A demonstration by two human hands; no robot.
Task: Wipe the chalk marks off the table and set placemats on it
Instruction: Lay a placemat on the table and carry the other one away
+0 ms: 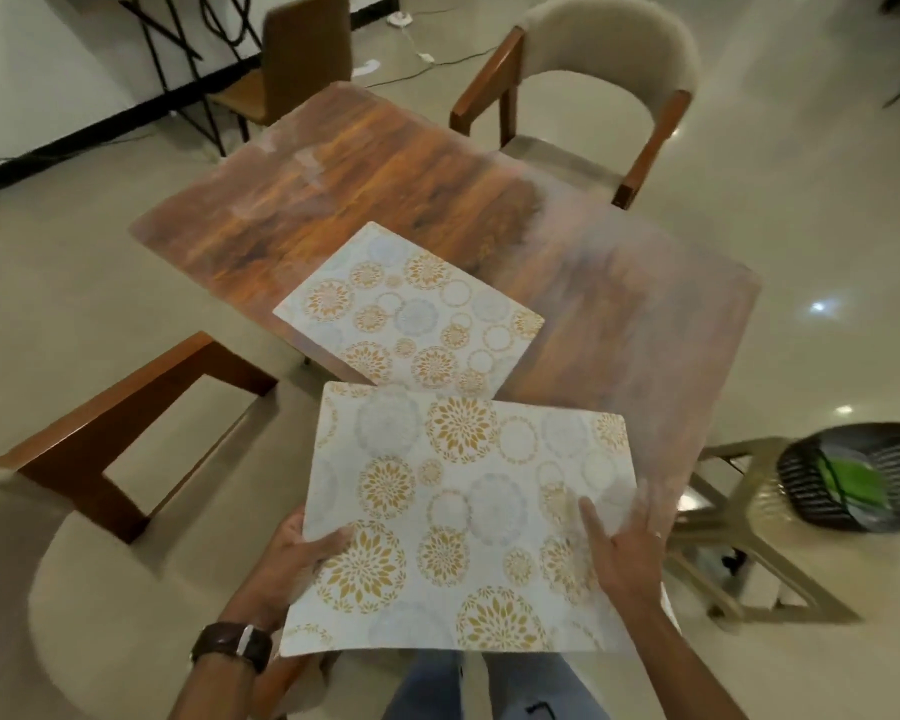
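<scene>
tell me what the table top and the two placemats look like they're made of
Table top: looks like wood or a wood-grain laminate, brown streaked grain with a smooth, slightly glossy face; which one can't be told.
Placemat on the table and placemat in hand: probably thin vinyl or coated fabric, matte pale surface with printed gold and grey medallions; the held one stays nearly flat, so fairly stiff.

Your left hand (294,550) hid its fingers under the near white placemat with gold floral circles (458,522), which covered the near edge of the brown wooden table (385,163). The far right of that tabletop was smeared by blur. The black ribbed basket (863,480) was cut off by the right edge, its green contents unreadable.
</scene>
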